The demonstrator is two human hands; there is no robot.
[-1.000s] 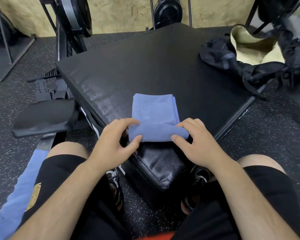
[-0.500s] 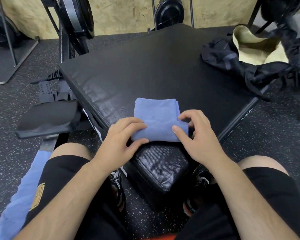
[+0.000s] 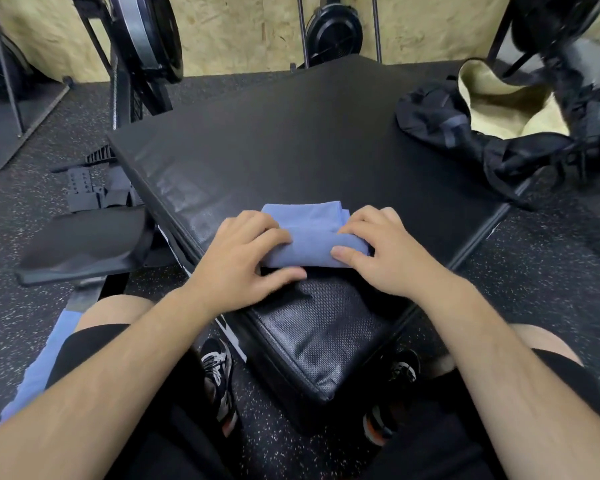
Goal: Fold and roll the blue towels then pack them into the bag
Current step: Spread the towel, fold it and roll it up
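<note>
The bag [image 3: 430,116] is lying slumped on the far right corner of the black pad [image 3: 309,133], its black straps trailing over the edge. Its mouth is gaping open and only the pale cream lining [image 3: 492,95] is showing inside; I cannot tell what is sitting deeper in it.

The blue towel [image 3: 312,233] is lying on the near part of the pad, well apart from the bag. Its near end is wound into a thick roll, while the flat folded part is sticking out beyond the hands toward the far side. The left hand [image 3: 243,258] is gripping the left end of the roll, fingers curled over the top and the thumb reaching along the near side underneath. The right hand [image 3: 385,258] is pinching the right end, fingers bent over the top and the thumb pressing flat on the near face. Another strip of blue cloth [image 3: 45,368] is showing beside the person's left thigh.

The pad is sitting low on a dark speckled rubber floor [image 3: 551,271], one corner pointing between the person's shoes [image 3: 219,379]. The person is wearing black shorts and sitting close to it. A black machine seat [image 3: 84,244] is standing just left of the pad. Exercise machines with round wheels [image 3: 333,36] are lining a chipboard wall [image 3: 243,29] at the back.
</note>
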